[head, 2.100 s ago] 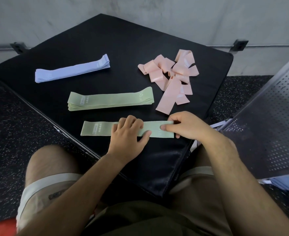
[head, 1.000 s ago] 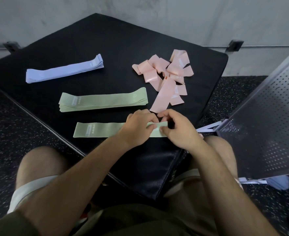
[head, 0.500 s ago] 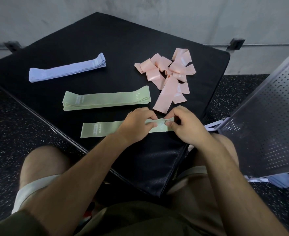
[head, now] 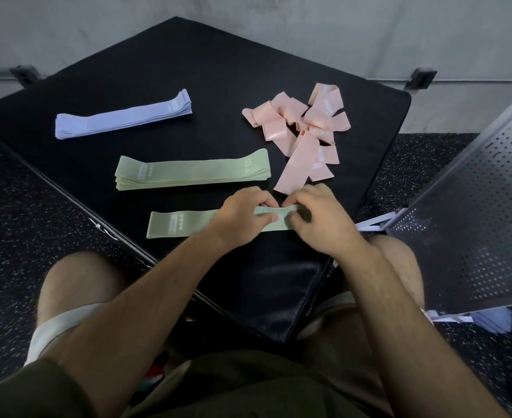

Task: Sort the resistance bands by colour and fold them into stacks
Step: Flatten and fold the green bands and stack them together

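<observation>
Currently, a single green band [head: 182, 224] is laid flat near the front edge of the black mat [head: 218, 70], just in front of the green stack [head: 192, 173]. Its right end is pinched between thumb and curled fingers of the left hand [head: 242, 215] and is gripped at the tip by the right hand [head: 321, 224]. Step judged: this band is being straightened before stacking. A lilac stack [head: 122, 114] is noted far left; a pink pile [head: 306, 134], tangled, far right. Next, the band is to be lifted level and set squarely on the green stack, edges matched.
</observation>
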